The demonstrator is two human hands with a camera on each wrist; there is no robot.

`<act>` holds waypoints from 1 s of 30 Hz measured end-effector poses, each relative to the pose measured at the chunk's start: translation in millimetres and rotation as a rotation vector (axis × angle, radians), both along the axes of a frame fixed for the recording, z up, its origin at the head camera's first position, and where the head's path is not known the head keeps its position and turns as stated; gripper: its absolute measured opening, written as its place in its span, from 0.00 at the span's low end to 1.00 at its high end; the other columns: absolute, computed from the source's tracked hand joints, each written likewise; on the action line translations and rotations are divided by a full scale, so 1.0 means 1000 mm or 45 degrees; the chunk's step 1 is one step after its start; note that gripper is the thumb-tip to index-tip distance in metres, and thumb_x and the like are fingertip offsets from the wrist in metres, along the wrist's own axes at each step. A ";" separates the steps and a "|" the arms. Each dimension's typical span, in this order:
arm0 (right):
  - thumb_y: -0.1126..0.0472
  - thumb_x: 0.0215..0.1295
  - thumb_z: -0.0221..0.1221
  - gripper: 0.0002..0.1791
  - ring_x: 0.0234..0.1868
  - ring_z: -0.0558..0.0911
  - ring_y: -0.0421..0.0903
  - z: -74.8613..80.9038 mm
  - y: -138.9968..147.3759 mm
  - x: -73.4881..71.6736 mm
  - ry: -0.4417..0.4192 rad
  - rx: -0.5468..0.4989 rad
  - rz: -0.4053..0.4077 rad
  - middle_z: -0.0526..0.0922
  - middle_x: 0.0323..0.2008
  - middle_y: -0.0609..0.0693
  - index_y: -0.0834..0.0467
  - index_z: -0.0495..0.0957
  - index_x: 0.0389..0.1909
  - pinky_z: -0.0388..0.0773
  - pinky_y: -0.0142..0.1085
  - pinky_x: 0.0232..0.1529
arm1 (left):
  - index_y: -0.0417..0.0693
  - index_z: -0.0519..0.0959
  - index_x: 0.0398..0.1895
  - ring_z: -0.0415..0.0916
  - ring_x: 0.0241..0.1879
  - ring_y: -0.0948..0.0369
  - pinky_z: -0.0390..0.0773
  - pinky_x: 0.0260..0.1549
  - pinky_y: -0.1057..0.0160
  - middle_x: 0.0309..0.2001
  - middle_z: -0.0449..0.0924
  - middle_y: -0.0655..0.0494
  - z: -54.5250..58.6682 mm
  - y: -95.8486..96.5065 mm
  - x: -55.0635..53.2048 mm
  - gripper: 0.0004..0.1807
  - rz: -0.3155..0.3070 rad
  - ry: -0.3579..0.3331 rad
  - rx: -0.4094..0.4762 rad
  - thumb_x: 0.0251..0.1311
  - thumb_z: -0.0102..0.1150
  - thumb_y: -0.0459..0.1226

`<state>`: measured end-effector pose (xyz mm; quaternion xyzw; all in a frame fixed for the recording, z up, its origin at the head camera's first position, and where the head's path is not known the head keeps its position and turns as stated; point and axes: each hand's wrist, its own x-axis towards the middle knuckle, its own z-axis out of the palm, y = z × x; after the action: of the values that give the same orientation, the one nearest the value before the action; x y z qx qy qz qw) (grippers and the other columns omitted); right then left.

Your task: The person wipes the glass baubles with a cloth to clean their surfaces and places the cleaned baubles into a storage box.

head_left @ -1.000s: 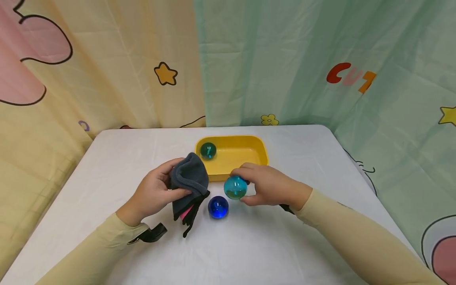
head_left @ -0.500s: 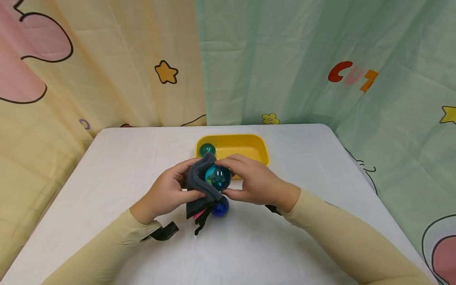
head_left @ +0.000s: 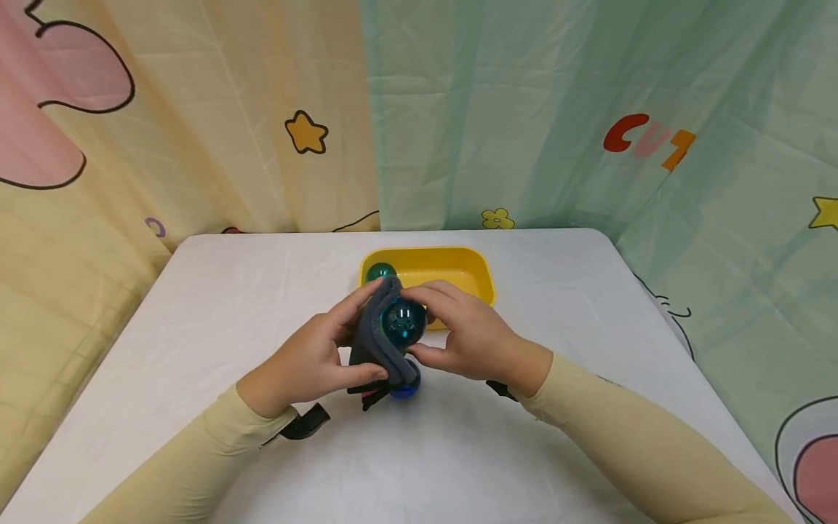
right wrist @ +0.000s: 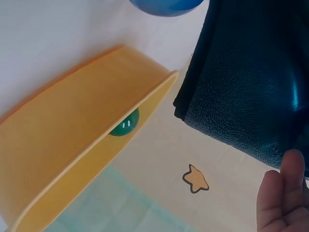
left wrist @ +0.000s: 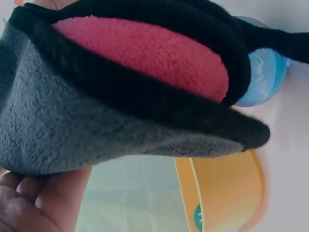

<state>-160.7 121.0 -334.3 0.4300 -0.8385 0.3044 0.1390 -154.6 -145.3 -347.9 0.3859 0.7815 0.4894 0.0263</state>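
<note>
My left hand (head_left: 304,360) holds a folded grey cloth (head_left: 369,342) with black edging, thumb on the near side. A pink fleecy inner side of the cloth (left wrist: 145,53) shows in the left wrist view. With thumb and fingers my right hand (head_left: 474,331) grips a clear teal ball (head_left: 404,322) and holds it against the cloth, above the table. Below them a dark blue ball (head_left: 406,391) sits on the table, partly covered by the cloth. In the right wrist view the cloth (right wrist: 231,82) hides much of the teal ball, and my fingertips (right wrist: 292,169) show at its edge.
Just behind the hands stands a yellow tray (head_left: 452,266), with a green ball (head_left: 381,271) at its left end. The white-covered table (head_left: 556,269) reaches back to patterned curtains (head_left: 458,131).
My right hand has brought the teal ball leftward against the cloth. My left hand has moved right with the cloth, which now wraps part of the ball and overlaps the blue one in view.
</note>
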 end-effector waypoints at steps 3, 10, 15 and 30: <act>0.59 0.58 0.78 0.37 0.56 0.83 0.45 0.000 -0.001 0.001 0.004 -0.006 0.001 0.83 0.58 0.54 0.63 0.75 0.67 0.86 0.31 0.51 | 0.49 0.53 0.85 0.87 0.52 0.57 0.89 0.47 0.61 0.63 0.83 0.42 0.000 0.001 0.000 0.57 -0.001 0.012 0.028 0.57 0.78 0.30; 0.59 0.59 0.78 0.39 0.49 0.84 0.43 0.002 -0.003 0.006 -0.156 -0.007 -0.067 0.82 0.60 0.55 0.63 0.70 0.68 0.86 0.33 0.53 | 0.46 0.63 0.80 0.89 0.45 0.57 0.89 0.46 0.63 0.65 0.81 0.41 -0.001 0.009 0.002 0.50 0.124 0.053 0.038 0.54 0.79 0.29; 0.60 0.63 0.75 0.32 0.39 0.83 0.40 0.000 -0.003 0.009 -0.395 -0.087 -0.095 0.85 0.52 0.52 0.63 0.73 0.64 0.87 0.32 0.45 | 0.45 0.66 0.78 0.88 0.45 0.56 0.88 0.47 0.63 0.66 0.81 0.41 -0.003 0.013 0.003 0.49 0.168 0.082 0.030 0.51 0.80 0.29; 0.64 0.71 0.67 0.42 0.50 0.87 0.43 0.005 0.003 0.010 -0.378 0.090 0.025 0.85 0.59 0.53 0.59 0.54 0.78 0.86 0.40 0.58 | 0.47 0.68 0.77 0.86 0.39 0.60 0.88 0.42 0.65 0.60 0.85 0.44 -0.003 0.010 0.001 0.49 0.195 0.034 0.084 0.49 0.82 0.29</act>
<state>-151.0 124.1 -329.1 0.3931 -0.8558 0.3362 -0.0049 -153.6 -134.8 -351.0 0.3321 0.7926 0.5103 -0.0342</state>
